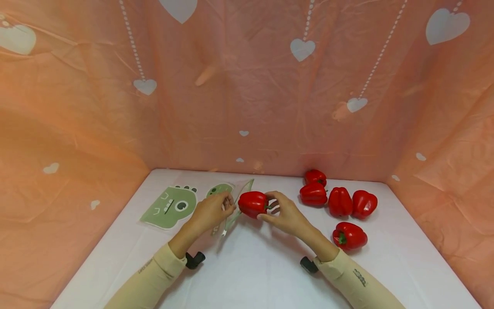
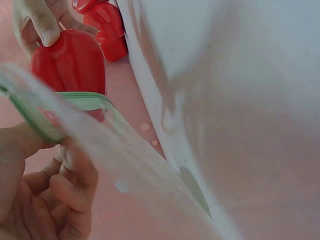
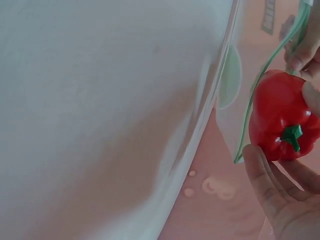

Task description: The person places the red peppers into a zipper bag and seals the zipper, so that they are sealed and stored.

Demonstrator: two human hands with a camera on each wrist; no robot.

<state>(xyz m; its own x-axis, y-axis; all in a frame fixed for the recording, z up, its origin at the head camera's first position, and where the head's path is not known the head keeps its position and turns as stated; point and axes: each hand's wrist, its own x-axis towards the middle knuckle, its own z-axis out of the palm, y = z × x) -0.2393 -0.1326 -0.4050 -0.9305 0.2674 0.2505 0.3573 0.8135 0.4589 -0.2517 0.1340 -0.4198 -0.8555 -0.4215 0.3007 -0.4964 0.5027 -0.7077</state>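
Observation:
My left hand (image 1: 212, 211) pinches the rim of a clear zip bag (image 2: 85, 101) with a green zip strip and green cartoon print. The bag's mouth stands open toward the right. A glossy red bell pepper (image 1: 252, 204) is held by my right hand (image 1: 285, 214), its fingers and thumb around the stem end. The green stem (image 3: 291, 136) points back toward the right palm. In the left wrist view the pepper's blunt end is at the bag's mouth, partly behind the green strip. The left fingertips are partly hidden by the rim.
Several more red bell peppers (image 1: 340, 202) lie on the right of the white table (image 1: 254, 274), one of them (image 1: 350, 236) nearer the front. A flat piece with a green one-eyed monster print (image 1: 170, 208) lies at left. Pink-orange cloth (image 1: 247, 107) with hearts encloses the back and sides.

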